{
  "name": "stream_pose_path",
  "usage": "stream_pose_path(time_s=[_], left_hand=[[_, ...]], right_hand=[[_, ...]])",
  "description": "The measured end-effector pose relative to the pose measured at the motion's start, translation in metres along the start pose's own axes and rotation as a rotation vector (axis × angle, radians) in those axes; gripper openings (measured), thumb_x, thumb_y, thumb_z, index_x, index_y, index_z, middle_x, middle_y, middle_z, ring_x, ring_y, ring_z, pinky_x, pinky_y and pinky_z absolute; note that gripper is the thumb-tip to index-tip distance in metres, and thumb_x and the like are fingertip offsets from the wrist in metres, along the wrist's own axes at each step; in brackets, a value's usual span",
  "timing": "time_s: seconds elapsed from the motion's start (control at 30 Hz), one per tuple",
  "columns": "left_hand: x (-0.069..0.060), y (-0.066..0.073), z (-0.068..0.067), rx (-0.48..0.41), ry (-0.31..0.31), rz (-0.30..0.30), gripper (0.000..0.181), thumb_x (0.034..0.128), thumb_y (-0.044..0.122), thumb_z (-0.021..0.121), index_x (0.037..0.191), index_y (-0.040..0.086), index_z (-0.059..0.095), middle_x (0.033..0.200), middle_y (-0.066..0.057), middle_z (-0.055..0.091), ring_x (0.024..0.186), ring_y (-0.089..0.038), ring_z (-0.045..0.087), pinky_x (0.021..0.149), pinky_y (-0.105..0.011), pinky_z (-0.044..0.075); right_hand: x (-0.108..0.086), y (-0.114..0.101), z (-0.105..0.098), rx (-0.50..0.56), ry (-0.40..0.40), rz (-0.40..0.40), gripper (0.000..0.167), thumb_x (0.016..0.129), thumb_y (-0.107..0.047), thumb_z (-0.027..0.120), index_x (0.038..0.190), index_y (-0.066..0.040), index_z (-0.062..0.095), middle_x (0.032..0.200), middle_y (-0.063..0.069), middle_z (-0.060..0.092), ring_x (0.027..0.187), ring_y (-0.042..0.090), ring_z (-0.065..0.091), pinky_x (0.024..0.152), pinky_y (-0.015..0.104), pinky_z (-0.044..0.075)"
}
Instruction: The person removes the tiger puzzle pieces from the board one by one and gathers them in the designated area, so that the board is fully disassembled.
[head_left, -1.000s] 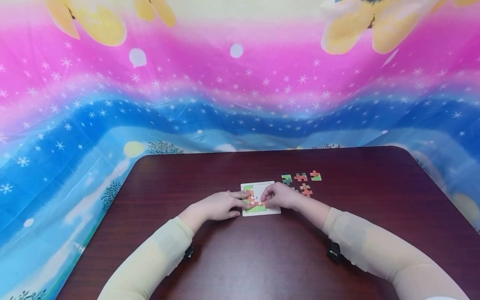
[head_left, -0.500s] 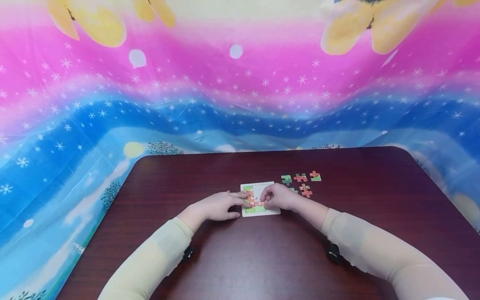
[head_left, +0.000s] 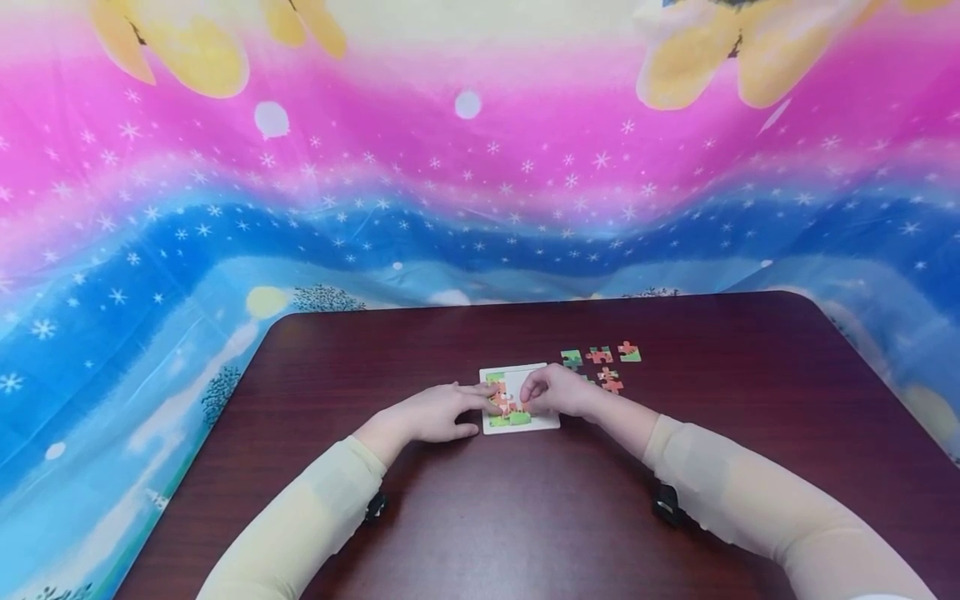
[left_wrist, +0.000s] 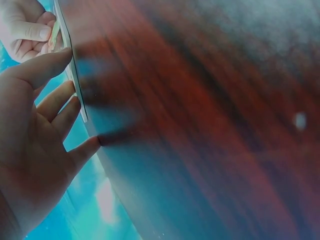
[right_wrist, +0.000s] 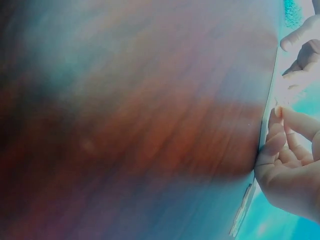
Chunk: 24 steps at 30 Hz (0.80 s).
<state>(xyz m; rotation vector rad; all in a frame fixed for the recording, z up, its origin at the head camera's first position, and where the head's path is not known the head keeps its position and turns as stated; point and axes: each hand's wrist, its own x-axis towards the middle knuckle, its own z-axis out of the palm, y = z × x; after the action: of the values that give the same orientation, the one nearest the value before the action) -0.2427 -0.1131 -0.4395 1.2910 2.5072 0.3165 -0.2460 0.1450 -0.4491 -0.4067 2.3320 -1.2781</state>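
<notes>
Fitting step, seemingly: right hand (head_left: 564, 392) pinches a small green-and-orange jigsaw piece (left_wrist: 54, 32), tilted over the flat white square tray (head_left: 552, 422). Left hand (head_left: 438, 413) rests extended fingers on tray's left side. Next likely calls for aligning tabs, pressing flat.

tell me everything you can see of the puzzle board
The puzzle board is a thin, nearly square panel with a white border; whether it is card or wood is unclear. It lies flat on the dark table. Orange and green pieces cover its left side and lower middle; the upper middle shows bare white. The left hand rests fingers on its left side, and the right hand, pinching what looks like a piece, hides part of its right.
</notes>
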Motion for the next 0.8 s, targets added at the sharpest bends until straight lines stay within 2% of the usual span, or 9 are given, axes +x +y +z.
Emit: stream_pose_path(time_s=[0.3, 0.53, 0.67, 0.8], left_hand=[[0.002, -0.001, 0.002, 0.022, 0.029, -0.001, 0.037, 0.1006, 0.015, 0.064, 0.137, 0.021, 0.066, 0.159, -0.003, 0.044, 0.146, -0.019, 0.040, 0.116, -0.053, 0.034], [0.002, 0.001, 0.002, 0.051, 0.035, -0.015, 0.036, 0.1006, 0.014, 0.064, 0.136, 0.017, 0.064, 0.157, -0.004, 0.045, 0.143, -0.021, 0.045, 0.114, -0.047, 0.038], [0.002, 0.001, 0.000, 0.062, 0.029, 0.001, 0.037, 0.0999, 0.011, 0.064, 0.137, 0.018, 0.065, 0.157, -0.005, 0.046, 0.143, -0.022, 0.045, 0.112, -0.050, 0.040], [0.001, 0.002, -0.002, 0.068, 0.018, 0.017, 0.038, 0.0996, 0.010, 0.064, 0.136, 0.019, 0.066, 0.157, -0.006, 0.045, 0.144, -0.022, 0.043, 0.112, -0.053, 0.039]], right_hand=[[-0.002, -0.003, -0.005, 0.085, -0.001, 0.047, 0.004, 0.089, 0.001, 0.069, 0.092, 0.003, 0.070, 0.071, 0.000, 0.062, 0.058, 0.012, 0.048, 0.055, 0.025, 0.040], [-0.004, -0.001, -0.014, 0.096, 0.006, 0.026, 0.005, 0.090, -0.001, 0.070, 0.093, 0.003, 0.070, 0.076, 0.000, 0.064, 0.061, 0.014, 0.052, 0.056, 0.027, 0.043], [-0.007, 0.000, -0.024, 0.087, 0.022, 0.033, 0.007, 0.092, -0.003, 0.070, 0.096, 0.002, 0.070, 0.079, 0.003, 0.067, 0.066, 0.018, 0.056, 0.058, 0.029, 0.046], [-0.010, 0.002, -0.033, 0.086, 0.039, 0.058, 0.009, 0.092, -0.004, 0.070, 0.099, 0.001, 0.070, 0.078, 0.004, 0.067, 0.064, 0.018, 0.054, 0.060, 0.030, 0.046]])
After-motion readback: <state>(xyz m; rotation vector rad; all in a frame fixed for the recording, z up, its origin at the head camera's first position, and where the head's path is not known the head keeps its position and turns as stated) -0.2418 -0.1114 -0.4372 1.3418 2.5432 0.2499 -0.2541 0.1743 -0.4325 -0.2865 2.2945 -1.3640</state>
